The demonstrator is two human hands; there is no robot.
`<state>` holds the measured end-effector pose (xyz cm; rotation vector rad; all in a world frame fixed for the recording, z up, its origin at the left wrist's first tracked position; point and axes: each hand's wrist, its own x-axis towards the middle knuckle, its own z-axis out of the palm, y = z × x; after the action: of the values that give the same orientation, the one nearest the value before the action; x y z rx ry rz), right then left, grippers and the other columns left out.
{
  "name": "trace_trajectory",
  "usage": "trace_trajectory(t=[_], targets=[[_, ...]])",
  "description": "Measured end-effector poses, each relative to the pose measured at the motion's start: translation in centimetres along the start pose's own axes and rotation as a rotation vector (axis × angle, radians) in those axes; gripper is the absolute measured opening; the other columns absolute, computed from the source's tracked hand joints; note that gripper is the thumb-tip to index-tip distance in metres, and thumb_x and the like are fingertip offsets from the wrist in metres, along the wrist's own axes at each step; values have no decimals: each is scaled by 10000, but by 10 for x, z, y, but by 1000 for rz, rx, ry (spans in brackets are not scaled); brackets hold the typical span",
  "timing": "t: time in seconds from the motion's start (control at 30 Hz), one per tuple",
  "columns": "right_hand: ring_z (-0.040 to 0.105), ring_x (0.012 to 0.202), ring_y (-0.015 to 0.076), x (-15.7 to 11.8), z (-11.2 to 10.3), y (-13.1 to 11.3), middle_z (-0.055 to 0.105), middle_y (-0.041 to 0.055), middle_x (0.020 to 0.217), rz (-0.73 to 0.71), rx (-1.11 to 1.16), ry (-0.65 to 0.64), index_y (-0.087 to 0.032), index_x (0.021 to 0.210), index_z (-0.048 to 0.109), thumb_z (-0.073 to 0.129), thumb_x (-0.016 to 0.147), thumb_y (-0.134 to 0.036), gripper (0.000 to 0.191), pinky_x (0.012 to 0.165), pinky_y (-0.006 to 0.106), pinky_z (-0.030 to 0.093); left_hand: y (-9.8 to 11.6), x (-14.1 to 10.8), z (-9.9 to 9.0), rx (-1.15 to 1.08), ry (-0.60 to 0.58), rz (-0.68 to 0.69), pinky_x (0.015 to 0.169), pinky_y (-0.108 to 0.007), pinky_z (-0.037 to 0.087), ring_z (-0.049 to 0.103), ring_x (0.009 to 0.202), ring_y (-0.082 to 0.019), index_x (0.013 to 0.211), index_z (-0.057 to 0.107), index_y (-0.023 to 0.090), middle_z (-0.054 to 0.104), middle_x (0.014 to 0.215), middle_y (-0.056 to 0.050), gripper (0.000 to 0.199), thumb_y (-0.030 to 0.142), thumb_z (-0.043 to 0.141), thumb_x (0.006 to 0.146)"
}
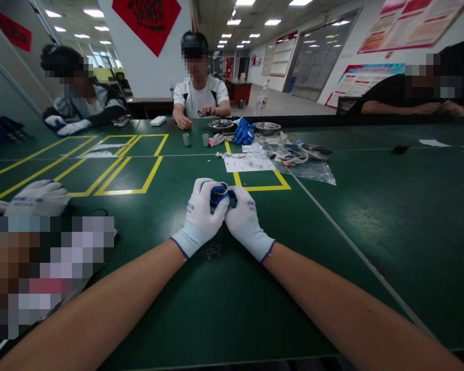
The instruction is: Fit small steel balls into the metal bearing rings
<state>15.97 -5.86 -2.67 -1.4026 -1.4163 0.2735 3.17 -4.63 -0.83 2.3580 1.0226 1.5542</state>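
Both of my hands wear white gloves with blue palms and meet above the green table (pixel 294 278). My left hand (pixel 204 210) is wrapped round a small round metal cup (pixel 222 189), whose rim shows at the top while its body is mostly hidden by the fingers. Against the cup's right side, the curled fingers of my right hand (pixel 244 215) are pressed together; whether they pinch a small part is hidden. Between my wrists, several small metal rings (pixel 212 251) lie loose on the tabletop.
Farther off lie white paper (pixel 249 162), a plastic bag (pixel 317 171), blue gloves (pixel 244 132) and a metal bowl (pixel 221 124). Two metal cylinders (pixel 186 139) stand near a person (pixel 201 95) opposite. A co-worker's gloved hand (pixel 38 198) is at left.
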Motion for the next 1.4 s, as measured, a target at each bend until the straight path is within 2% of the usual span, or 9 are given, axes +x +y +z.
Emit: trace_trajectory(t=[0.63,0.87,1.03,1.13,1.4], targets=[[679,1040,291,-1,0,-2,748,103,1063,-34,-6,-28,-203,1012,690,585,836,-112,224,999,481,551,0,0,0,18,3,-4,905,-419,590,648,1041,-243,1099,601,222,599,1148,-79,195,191,629,908],[676,1017,293,-1,1,-1,742,101,1047,-52,-12,-44,-212,994,682,588,856,-138,184,975,479,557,0,0,0,28,-4,-4,893,-411,598,654,1039,-236,1103,608,225,594,1161,-78,189,197,627,917],[676,1058,307,0,1,-1,744,104,1070,14,-9,9,-214,1018,677,636,826,-158,204,1005,504,551,0,1,0,15,8,2,899,-412,601,657,1044,-240,1108,611,223,600,1151,-78,194,189,628,917],[684,1029,303,1,0,-2,745,88,1023,62,1,17,-220,959,666,664,794,-161,175,982,496,563,0,1,0,23,6,-4,906,-412,600,656,1051,-242,1115,611,221,600,1150,-79,197,190,621,921],[696,1016,295,1,-4,-6,750,96,1013,30,-6,7,-208,952,677,648,808,-154,156,975,482,565,0,1,0,12,9,-6,901,-408,596,655,1045,-240,1112,609,219,603,1154,-79,193,192,625,922]])
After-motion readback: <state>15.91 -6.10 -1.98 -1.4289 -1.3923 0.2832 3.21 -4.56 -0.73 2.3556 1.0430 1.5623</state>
